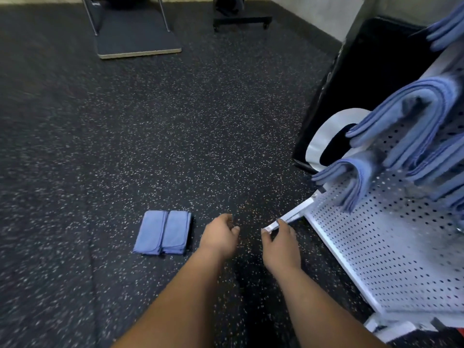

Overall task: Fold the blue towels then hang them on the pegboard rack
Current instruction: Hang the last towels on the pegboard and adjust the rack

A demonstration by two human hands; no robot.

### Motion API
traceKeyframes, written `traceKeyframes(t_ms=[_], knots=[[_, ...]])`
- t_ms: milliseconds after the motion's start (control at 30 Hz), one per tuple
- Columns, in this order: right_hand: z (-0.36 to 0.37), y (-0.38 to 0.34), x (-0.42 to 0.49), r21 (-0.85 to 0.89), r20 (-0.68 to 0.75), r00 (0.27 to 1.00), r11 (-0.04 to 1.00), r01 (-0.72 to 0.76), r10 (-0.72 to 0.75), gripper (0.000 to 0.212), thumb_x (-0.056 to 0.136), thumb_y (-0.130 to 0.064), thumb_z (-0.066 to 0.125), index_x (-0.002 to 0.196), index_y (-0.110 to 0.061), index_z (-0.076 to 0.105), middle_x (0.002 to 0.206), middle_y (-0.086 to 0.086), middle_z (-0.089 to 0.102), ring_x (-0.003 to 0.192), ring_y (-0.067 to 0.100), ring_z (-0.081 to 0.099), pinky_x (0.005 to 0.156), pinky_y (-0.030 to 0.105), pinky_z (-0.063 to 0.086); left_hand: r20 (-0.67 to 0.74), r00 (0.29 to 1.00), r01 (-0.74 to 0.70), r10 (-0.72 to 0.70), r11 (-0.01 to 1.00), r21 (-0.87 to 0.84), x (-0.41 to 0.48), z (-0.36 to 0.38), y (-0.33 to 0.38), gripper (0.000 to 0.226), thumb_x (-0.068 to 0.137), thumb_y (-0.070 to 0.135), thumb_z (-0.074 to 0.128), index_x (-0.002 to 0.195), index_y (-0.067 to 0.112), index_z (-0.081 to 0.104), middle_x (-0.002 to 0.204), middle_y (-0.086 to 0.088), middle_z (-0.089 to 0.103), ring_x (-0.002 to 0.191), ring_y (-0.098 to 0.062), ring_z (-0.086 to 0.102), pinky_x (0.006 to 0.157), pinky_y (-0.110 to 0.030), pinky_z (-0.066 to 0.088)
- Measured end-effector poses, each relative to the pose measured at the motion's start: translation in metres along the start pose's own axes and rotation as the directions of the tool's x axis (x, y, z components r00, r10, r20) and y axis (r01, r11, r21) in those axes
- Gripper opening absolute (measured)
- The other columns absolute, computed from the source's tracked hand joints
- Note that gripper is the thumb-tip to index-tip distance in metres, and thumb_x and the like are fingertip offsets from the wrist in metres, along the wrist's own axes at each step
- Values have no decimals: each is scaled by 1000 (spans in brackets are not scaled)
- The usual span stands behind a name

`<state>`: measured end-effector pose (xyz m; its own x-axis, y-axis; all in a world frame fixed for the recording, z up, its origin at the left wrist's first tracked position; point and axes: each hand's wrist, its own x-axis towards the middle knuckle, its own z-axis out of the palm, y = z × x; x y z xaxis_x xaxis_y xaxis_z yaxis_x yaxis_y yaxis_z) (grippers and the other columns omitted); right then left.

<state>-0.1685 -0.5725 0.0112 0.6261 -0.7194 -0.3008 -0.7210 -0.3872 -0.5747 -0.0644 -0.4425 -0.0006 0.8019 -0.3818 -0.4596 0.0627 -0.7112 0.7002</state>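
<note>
On the floor, folded towels lie near the left hand, loosely curled and empty; the right hand pinches a white bar of the rack.

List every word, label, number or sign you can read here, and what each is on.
No text can be read in this view.
Metal frame leg, top left: a small pale mark, too blurred to read.
Black bin: a white shape, no letters visible.
Folded towels, pegboard rack, white bar pinched by the right hand: no print shows.
</note>
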Motion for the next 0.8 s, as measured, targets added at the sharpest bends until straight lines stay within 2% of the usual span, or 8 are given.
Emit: traceKeyframes(t_ms=[167,333,600,800], knots=[[47,-30,-12,-76,168,981,991,106,-92,64,108,-43,54,163,-17,34,167,4,34,145,25,46,111,37,42,-80,991,109,-108,994,8,-1,-36,-55,51,103,31,63,152,20,51,145,-4,64,133,-27,60,109,-34,46],[94,-59,-15,-160,317,934,961,224,-165,65,107,-44,55,163,-18,35,166,4,36,145,26,46,112,38,42,-136,970,198,-202,979,-45,1,-71,-104,53,102,32,64,152,20,51,146,-4,63,132,-29,60,109,-42,50],[157,-83,18,-246,504,830,882,403,-238,74,104,-44,61,165,-18,28,171,5,30,150,28,41,118,42,40,-139,967,213,-215,977,-26,15,-97,-151,61,102,29,65,158,24,44,157,0,54,140,-23,55,115,-36,44],[210,-98,58,-251,591,752,820,515,-292,82,100,-42,65,167,-19,23,173,1,24,154,31,31,124,44,33,-113,977,185,-183,983,5,35,-91,-171,61,98,26,67,155,28,48,154,4,56,136,-20,56,115,-36,43]])
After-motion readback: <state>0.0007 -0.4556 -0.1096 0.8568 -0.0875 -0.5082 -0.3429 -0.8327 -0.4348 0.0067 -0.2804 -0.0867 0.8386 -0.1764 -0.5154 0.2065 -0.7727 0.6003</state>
